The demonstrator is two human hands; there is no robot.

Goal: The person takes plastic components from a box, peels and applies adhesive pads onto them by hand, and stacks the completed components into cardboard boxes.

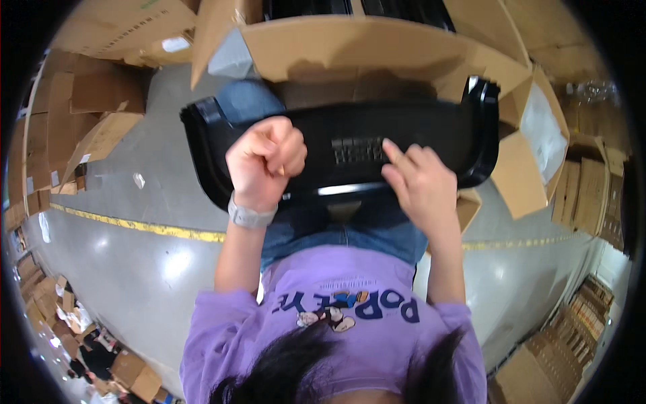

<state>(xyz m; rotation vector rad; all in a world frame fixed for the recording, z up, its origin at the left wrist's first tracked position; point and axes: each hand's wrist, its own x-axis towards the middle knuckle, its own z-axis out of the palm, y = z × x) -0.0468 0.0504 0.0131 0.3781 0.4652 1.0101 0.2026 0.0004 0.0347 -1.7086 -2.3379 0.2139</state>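
Note:
A wide, glossy black plastic panel point(313, 131) with upturned ends lies across my lap, over my blue jeans. Near its middle is a small patch of slots or ribs point(356, 152). My left hand point(268, 156), with a grey band on the wrist, is curled into a fist above the panel's left half. Whatever that fist may hold is hidden by the fingers. At the right edge of the slotted patch, the outstretched index finger of my right hand point(422, 176) touches or hovers just over it. The right thumb stands apart from that finger, and nothing shows between them.
An open cardboard box point(383, 47) stands just beyond the panel, with more black parts point(404, 8) inside. Other cartons point(108, 87) are stacked at the left, and a cardboard flap point(518, 188) juts out at the right. A yellow line point(155, 229) crosses the grey floor.

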